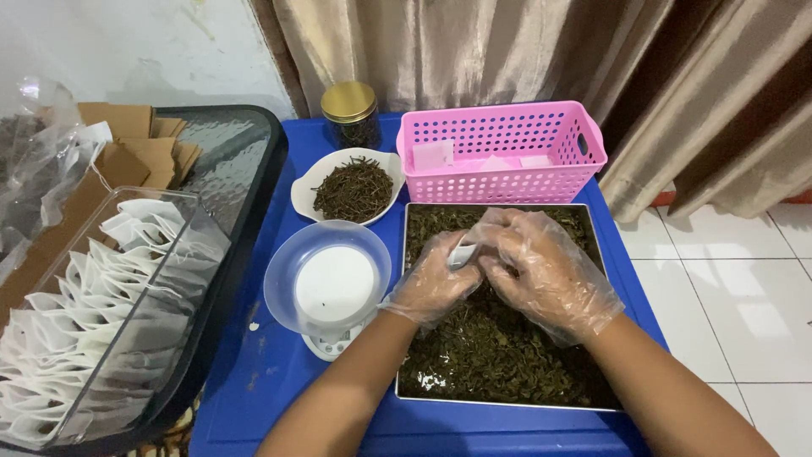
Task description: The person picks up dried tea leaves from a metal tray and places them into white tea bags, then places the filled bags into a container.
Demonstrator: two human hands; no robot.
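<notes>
Head view: the left hand (434,283) and right hand (541,271), in clear plastic gloves, together pinch a small white paper sachet (462,252) over the rectangular metal tray of dried green leaves (499,338). Behind sits a pink perforated plastic basket (501,151); left of the tray, a clear bowl on a white scale (328,283) on the blue bench (254,372).

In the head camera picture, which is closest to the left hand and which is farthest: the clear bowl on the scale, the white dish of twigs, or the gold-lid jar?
From the left hand:
1. Clear bowl, just to its left on the scale.
2. White dish, farther back and left.
3. Gold-lid jar, farthest, at the back by the curtain.
</notes>
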